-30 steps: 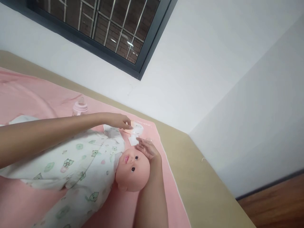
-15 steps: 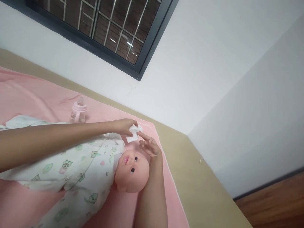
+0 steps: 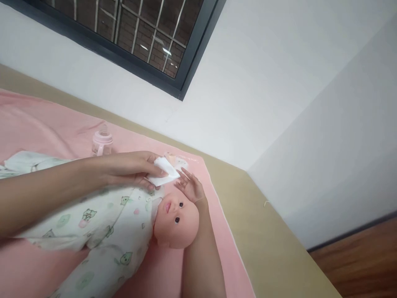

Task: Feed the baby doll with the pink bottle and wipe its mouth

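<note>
A baby doll (image 3: 178, 225) lies on its back on the pink sheet (image 3: 40, 120), dressed in a white outfit with green animal prints. My left hand (image 3: 139, 167) reaches in from the left over the doll's chest. Pinched in it is a folded white tissue (image 3: 164, 171), which hangs just above the doll's chin side. My right hand (image 3: 192, 188) is beyond the doll's head, its fingers apart and nothing in them. Its fingertips lie close to the tissue's corner; whether they touch it I cannot tell. The right forearm passes beside the doll's head, partly behind it.
A pink-lidded baby bottle (image 3: 102, 142) stands upright on the sheet behind my left forearm. The tan table (image 3: 245, 215) shows along the sheet's edge. White walls (image 3: 263, 82) and a dark-framed window (image 3: 182, 78) rise behind.
My left hand has drawn back a little to the left, and the tissue shows larger and more spread. My right hand's fingers have opened and come away from it. The view has shifted slightly.
</note>
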A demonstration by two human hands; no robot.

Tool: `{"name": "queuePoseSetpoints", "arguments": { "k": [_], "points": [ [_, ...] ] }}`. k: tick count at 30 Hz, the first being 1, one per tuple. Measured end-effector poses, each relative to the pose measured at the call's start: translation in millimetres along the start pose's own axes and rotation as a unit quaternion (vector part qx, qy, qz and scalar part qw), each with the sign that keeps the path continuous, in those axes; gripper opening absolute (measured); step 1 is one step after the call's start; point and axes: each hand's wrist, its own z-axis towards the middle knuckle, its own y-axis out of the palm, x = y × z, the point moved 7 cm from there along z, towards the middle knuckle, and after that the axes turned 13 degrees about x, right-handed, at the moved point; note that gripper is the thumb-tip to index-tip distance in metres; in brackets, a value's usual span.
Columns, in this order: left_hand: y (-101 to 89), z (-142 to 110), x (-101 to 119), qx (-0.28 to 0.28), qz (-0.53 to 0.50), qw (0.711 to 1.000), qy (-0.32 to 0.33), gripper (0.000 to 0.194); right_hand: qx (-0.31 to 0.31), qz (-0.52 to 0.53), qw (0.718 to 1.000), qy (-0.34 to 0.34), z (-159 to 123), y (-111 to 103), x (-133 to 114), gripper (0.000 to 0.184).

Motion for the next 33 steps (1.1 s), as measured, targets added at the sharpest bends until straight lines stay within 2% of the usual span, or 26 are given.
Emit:
{"name": "queuePoseSetpoints", "arguments": {
  "k": [2, 3, 5, 9, 13, 19, 26, 33],
  "points": [
    [3.1, -7.4, -4.5, 0.006, -0.040, 0.999, -0.010, 0.027, 0.005, 0.000, 1.000, 0.016, 2.5, -0.7, 4.7, 0.033],
    [3.1, -9.8, -5.7, 0.013, -0.027, 1.000, 0.003, 0.027, 0.011, 0.001, 1.000, 0.020, 3.5, -1.7, 5.9, 0.032],
    [1.5, -13.0, -7.8, 0.032, 0.067, 0.996, 0.051, 0.027, 0.027, 0.002, 0.999, 0.018, 4.9, -4.2, 6.5, 0.032],
    [1.5, -15.5, -14.7, 0.057, 0.293, 0.946, 0.122, 0.022, 0.039, -0.007, 0.999, 0.012, 5.9, -4.5, 6.3, 0.033],
    [6.8, -16.5, -13.2, 0.089, 0.392, 0.899, 0.172, 0.012, 0.041, -0.017, 0.999, 0.013, 5.3, -2.4, 6.7, 0.035],
    [10.7, -16.7, -15.4, 0.124, 0.436, 0.868, 0.201, 0.014, 0.038, -0.027, 0.999, 0.014, 5.0, -0.9, 6.9, 0.037],
    [18.6, -21.5, -19.9, 0.118, 0.497, 0.806, 0.297, 0.017, 0.042, -0.036, 0.998, 0.015, 5.6, -0.8, 7.4, 0.038],
    [13.9, -22.4, -23.2, 0.165, 0.491, 0.757, 0.398, 0.019, 0.045, -0.041, 0.998, 0.014, 5.9, -0.7, 7.0, 0.037]
  ]
}}
